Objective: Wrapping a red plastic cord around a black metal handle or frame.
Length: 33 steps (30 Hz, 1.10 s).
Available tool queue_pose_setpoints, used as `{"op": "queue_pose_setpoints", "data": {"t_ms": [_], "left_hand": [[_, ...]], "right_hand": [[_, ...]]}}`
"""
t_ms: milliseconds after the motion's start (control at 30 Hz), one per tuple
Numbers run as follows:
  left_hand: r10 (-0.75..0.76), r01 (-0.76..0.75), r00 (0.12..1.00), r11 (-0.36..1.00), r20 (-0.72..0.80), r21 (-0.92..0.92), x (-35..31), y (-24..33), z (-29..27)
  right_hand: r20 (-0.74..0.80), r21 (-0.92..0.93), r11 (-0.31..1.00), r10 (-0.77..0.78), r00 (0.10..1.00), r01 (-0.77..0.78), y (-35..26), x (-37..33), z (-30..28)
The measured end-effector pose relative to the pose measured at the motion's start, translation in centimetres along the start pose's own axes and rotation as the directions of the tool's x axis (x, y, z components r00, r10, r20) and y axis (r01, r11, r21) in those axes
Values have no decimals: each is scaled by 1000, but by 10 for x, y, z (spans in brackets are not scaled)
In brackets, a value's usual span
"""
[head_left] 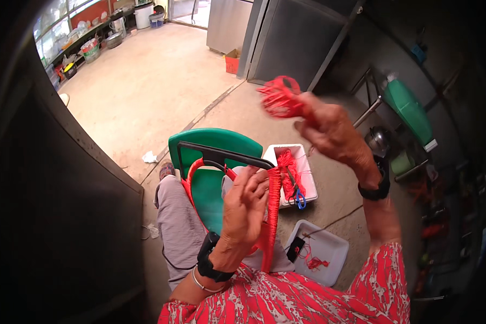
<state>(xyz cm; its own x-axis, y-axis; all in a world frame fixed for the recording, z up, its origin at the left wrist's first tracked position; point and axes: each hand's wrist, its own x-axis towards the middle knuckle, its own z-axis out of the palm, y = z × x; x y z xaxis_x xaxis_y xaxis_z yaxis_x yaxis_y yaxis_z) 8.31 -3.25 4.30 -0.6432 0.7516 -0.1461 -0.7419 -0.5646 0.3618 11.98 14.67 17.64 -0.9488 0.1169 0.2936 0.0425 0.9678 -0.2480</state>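
My right hand [329,128] is raised to the right, closed around a bundle of red cord [282,100] that blurs with motion. On my lap rests a frame [221,154] with a bare black bar at its far end. Its right side bar [274,208] is wound closely with red cord, and more red shows on its left side. My left hand [245,202] lies inside the frame, fingers stretched and fingertips against the wound bar. Whether a strand lies under them is hidden.
A green chair [216,137] stands before me. To its right, a white box [310,181] holds red cord [289,170] and blue-handled scissors [299,201]. Nearer is a pale tray [329,254] with cord scraps and a black item. A dark panel [65,216] stands left.
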Motion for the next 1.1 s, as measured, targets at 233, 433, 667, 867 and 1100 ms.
{"op": "queue_pose_setpoints", "data": {"t_ms": [233,433,667,867,1100], "left_hand": [[171,-171,985,985,6,-26,-13,28,4],[177,-192,981,936,76,293,10,33,2],[450,-362,893,755,-31,547,12,18,-13],[342,-294,939,726,45,622,9,1,-14],[425,-403,881,442,209,801,14,-8,-9]], "right_hand": [[182,-161,808,-540,821,567,-30,23,27],[230,-139,834,-497,837,534,-18,18,35],[-44,248,930,-269,962,271,21,-16,24],[148,775,575,238,960,-262,24,-55,64],[269,919,256,154,951,-301,22,-60,104]]}}
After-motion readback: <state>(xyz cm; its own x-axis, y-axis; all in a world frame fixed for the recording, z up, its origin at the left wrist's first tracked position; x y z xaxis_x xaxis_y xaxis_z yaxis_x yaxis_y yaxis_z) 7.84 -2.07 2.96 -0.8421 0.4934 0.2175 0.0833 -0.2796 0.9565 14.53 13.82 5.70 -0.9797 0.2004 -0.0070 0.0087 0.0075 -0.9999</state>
